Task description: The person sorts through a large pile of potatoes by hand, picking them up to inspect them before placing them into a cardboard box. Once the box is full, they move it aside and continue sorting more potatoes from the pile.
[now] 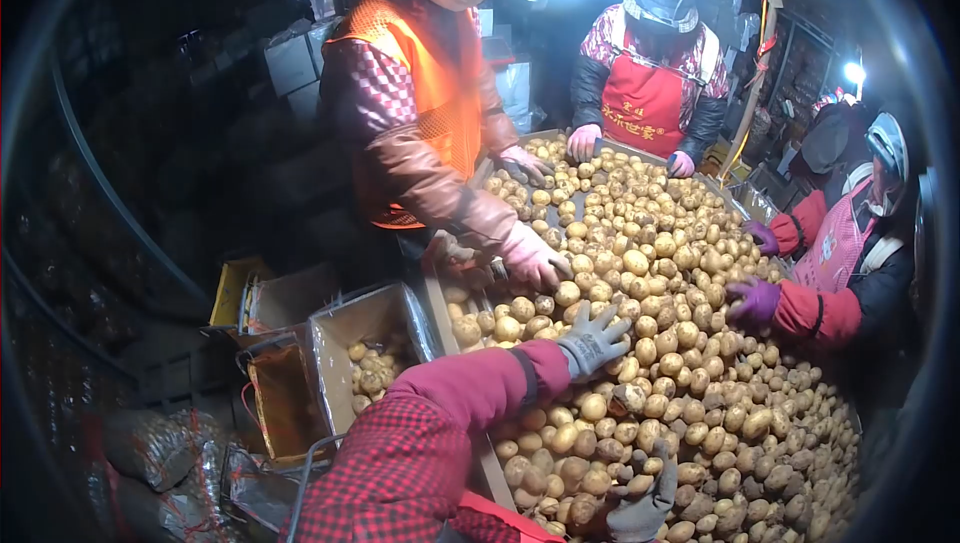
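A broad heap of potatoes (690,333) covers the sorting table in front of me. My left hand (595,341), in a grey glove, reaches across from the lower left. Its fingers are spread on top of the heap, and no potato shows in its grasp. Near the bottom edge, my right hand (645,503) wears a dirty grey glove. Its fingers curl around a small potato (638,484), partly covering it. A dark, rough potato (628,399) lies between my two hands.
A carton (330,368) with potatoes stands left of the wooden table rim (437,308). Co-workers' gloved hands (535,257) touch the heap at the far side; purple gloves (755,301) are at right. A pole (757,63) rises behind the table.
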Demonstrator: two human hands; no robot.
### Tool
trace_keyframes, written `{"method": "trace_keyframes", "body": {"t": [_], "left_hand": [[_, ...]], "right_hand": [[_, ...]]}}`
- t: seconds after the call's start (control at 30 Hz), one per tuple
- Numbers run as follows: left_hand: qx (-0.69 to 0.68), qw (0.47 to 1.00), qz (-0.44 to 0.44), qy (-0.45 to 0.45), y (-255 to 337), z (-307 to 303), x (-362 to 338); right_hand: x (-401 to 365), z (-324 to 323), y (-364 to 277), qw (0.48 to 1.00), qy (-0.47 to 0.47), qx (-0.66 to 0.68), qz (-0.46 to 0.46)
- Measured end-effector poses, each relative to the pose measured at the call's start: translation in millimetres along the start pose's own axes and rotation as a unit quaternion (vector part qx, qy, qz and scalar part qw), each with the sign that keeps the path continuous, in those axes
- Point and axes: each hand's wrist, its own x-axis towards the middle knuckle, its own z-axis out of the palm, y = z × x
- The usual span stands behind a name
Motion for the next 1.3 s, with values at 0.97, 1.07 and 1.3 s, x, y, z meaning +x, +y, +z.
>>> {"method": "trace_keyframes", "body": {"t": [0.97, 1.07, 1.3], "left_hand": [[0.020, 0.993, -0.115, 0.001, -80.5, 15.9, 26.4], [0.001, 0.991, -0.131, -0.009, -87.5, 10.3, 14.2], [-0.057, 0.996, 0.008, 0.070, -24.2, -15.4, 7.0]], "right_hand": [[16.9, -9.2, 12.2, 0.993, -0.114, 0.041, -0.009], [18.2, -17.9, 15.2, 0.982, -0.175, 0.042, -0.059], [17.9, -16.8, 11.7, 0.986, -0.160, 0.028, -0.033]]}}
